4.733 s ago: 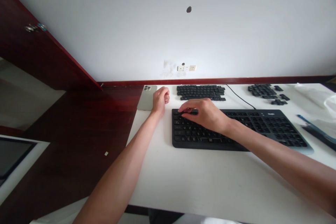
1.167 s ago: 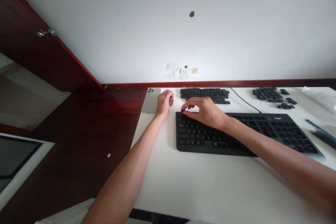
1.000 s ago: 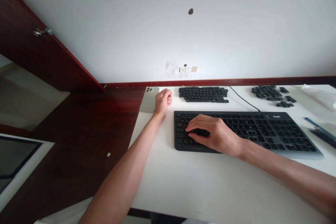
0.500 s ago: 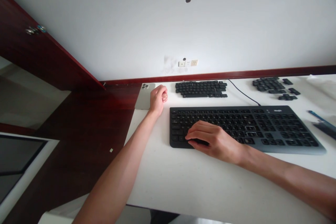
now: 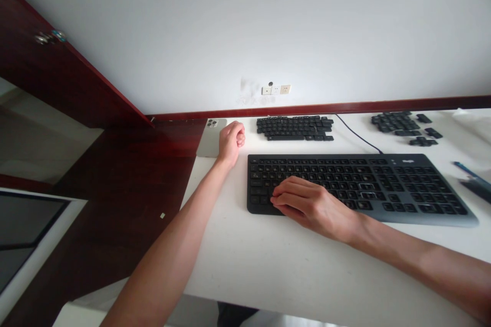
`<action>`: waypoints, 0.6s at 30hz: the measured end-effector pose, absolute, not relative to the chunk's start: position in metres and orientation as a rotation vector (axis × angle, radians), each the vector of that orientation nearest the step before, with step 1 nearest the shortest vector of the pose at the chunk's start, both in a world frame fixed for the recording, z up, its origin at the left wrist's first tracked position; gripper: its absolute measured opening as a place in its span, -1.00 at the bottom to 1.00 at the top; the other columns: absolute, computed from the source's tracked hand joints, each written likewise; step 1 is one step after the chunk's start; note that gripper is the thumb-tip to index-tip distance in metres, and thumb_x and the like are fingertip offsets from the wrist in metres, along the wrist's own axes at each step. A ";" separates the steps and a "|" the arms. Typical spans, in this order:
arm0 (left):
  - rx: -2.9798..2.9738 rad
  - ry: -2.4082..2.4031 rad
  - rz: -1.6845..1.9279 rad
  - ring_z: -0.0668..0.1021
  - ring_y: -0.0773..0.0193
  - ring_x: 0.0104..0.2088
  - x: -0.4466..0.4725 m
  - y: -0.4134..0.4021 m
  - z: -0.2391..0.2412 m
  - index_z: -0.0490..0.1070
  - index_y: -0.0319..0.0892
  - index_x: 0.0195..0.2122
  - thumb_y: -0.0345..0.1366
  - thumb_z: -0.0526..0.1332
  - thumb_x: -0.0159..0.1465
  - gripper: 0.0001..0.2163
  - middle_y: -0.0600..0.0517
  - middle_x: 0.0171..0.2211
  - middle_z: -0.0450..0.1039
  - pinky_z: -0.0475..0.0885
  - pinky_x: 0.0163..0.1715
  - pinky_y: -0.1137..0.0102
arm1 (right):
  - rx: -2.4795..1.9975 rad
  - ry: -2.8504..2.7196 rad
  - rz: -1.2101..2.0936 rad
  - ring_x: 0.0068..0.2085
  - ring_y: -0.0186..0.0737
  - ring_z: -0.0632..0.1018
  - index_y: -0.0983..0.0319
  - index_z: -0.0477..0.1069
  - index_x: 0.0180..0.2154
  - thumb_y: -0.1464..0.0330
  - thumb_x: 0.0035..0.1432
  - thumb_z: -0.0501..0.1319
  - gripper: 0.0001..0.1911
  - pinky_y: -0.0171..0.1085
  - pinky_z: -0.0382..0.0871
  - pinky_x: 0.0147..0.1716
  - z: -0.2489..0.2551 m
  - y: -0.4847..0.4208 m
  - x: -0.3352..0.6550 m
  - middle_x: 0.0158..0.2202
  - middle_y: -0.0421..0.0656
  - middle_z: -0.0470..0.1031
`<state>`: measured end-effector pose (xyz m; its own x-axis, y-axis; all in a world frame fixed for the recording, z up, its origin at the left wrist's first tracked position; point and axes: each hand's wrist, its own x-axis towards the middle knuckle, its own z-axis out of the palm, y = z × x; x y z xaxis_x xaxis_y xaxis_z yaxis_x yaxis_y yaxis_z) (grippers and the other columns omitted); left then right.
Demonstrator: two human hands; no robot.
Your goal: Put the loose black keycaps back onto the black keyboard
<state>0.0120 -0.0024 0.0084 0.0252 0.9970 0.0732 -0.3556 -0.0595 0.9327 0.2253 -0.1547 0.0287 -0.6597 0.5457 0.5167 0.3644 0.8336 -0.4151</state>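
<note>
A black keyboard (image 5: 387, 179) lies on the white table, many of its key positions bare, showing sockets without caps. Some keycaps (image 5: 258, 191) still sit at its left end. Over the lower left of the board is my right hand (image 5: 303, 202), thumb and fingers pinched together at the keys; whatever is between them is hidden. My left hand (image 5: 231, 143) rests in a loose fist on the table beside a phone (image 5: 210, 140), its inside out of sight. Behind the keyboard, loose black keycaps (image 5: 295, 127) are laid out in rows.
At the back right is another group of loose keycaps (image 5: 397, 123). A blue tool (image 5: 468, 169) and a whitish plastic sheet (image 5: 470, 122) are at the right. The keyboard's cable (image 5: 356, 135) runs toward the wall. The table's left edge drops to a dark floor (image 5: 134, 204).
The thumb and fingers of my right hand have closed together at the same spot on the keyboard. My left fist stays in place. The view has shifted slightly.
</note>
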 end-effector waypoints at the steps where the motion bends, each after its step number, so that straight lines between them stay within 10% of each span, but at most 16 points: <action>1: 1.007 0.875 1.383 0.13 0.51 -0.65 0.012 -0.003 0.009 0.24 -0.17 -0.56 -0.27 0.33 0.21 -0.70 0.21 -0.64 -0.02 0.03 -0.62 0.53 | -0.663 -2.360 0.363 -0.11 -0.13 0.61 0.31 0.56 -0.11 0.52 0.38 0.25 -0.88 -0.15 0.63 -0.13 0.029 -0.155 0.225 -0.14 -0.02 0.62; 18: 1.015 0.903 1.367 0.13 0.50 -0.65 0.013 -0.005 0.012 0.22 -0.16 -0.57 -0.25 0.33 0.19 -0.69 0.21 -0.65 -0.03 0.03 -0.62 0.51 | -0.601 -2.341 0.354 -0.09 -0.12 0.65 0.27 0.57 0.01 0.51 0.37 0.26 -0.78 -0.15 0.66 -0.10 0.025 -0.154 0.228 -0.12 -0.03 0.66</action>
